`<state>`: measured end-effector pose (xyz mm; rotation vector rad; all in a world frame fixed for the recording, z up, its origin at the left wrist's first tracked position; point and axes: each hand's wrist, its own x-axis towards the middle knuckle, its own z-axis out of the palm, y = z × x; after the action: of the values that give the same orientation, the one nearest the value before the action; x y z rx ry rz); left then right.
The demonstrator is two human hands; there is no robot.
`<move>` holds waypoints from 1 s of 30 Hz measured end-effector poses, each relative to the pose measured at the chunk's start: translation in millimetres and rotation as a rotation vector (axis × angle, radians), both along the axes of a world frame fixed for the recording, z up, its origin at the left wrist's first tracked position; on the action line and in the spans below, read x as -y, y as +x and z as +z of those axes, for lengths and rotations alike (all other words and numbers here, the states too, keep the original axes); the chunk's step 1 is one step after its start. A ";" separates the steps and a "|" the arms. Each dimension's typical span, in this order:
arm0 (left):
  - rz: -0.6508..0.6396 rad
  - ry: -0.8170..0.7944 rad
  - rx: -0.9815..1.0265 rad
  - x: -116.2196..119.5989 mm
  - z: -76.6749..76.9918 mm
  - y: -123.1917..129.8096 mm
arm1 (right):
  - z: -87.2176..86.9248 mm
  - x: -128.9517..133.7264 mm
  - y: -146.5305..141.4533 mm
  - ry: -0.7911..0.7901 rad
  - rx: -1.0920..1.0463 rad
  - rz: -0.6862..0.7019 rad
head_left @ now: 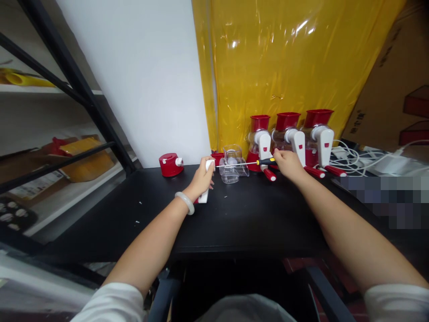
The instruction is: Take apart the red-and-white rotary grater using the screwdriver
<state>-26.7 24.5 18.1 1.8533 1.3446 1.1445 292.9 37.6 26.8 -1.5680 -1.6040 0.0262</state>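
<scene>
Tabletop [248, 219], black, nearest; few white scraps [137, 222] on L side. L hand [200, 177], w/ bangle [185, 202] at wrist, is closed round a white crank arm [203, 196], lower end sticking out below the fingers, bit of red by it. R hand [288, 164] grips screwdriver [266, 161] by its blk/yellow handle, shaft pointing L across to upper end of crank arm, approx. level. Tip looks at or just by the white part; can't tell if it's seated in a screw. Just beyond shaft, btwn hands: clear housing [229, 178] on table, not held. Red base [170, 166] w/ white side fitting stands apart, far L. Small red part [217, 157] behind housing, mostly hidden.

Progress (judgement): 3 red/white units [297, 143] at back R look fully assembled, cranks on. Current one prob. mid-build: crank in hand at screw stage; housing + base not yet joined, no crank fitted. Behind all: yellow sheet [278, 58], white panel [144, 80]; cables [348, 156] far R.
</scene>
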 end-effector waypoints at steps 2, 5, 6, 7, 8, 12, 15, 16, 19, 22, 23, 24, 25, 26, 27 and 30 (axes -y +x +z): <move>0.001 -0.020 0.010 1.0 1.3 0.8 | 0.6 1.2 -0.6 0.024 0.003 -0.003; -0.002 -0.045 0.025 2.1 2.7 1.7 | 2.2 3.6 -1.8 0.062 -0.003 -0.011; -0.004 -0.052 0.030 2.3 2.9 2.0 | 2.9 4.5 -2.2 0.077 -0.006 -0.011; -0.005 -0.059 0.034 2.3 3.0 2.2 | 3.6 5.6 -2.6 0.093 -0.008 -0.009; -0.006 -0.066 0.039 2.3 3.0 2.3 | 4.3 6.6 -3.0 0.111 -0.010 -0.006; -0.007 -0.079 0.054 1.0 2.2 2.6 | 8.0 11.8 -4.5 0.165 -0.010 0.005; -0.010 -0.082 0.065 0.7 2.3 2.9 | 11.3 16.6 -6.2 0.178 0.005 -0.004; -0.010 -0.086 0.070 1.0 2.7 3.1 | 12.3 18.3 -6.9 0.180 0.015 -0.009; -0.009 -0.106 0.091 2.6 4.7 4.0 | 14.7 22.3 -8.7 0.190 0.046 -0.023; -0.015 -0.121 0.117 3.3 6.2 4.2 | 15.2 24.1 -9.2 0.219 0.067 -0.030; -0.018 -0.125 0.128 3.0 6.3 4.2 | 15.0 24.2 -9.0 0.233 0.073 -0.033; -0.023 -0.130 0.140 2.4 6.1 4.0 | 14.6 24.1 -8.7 0.247 0.082 -0.038; -0.028 -0.137 0.152 1.5 5.8 3.9 | 14.2 23.9 -8.2 0.261 0.091 -0.043; -0.033 -0.145 0.166 0.5 5.3 3.9 | 13.6 23.6 -7.7 0.276 0.101 -0.047; -0.038 -0.156 0.181 -0.5 4.8 3.8 | 13.1 23.2 -7.2 0.292 0.110 -0.050; -0.055 -0.201 0.231 -2.4 4.0 4.3 | 11.8 22.3 -6.1 0.343 0.128 -0.044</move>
<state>-22.4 26.9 22.1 1.5548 1.2218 1.1133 286.9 15.3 38.7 -1.3573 -1.5733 -0.3612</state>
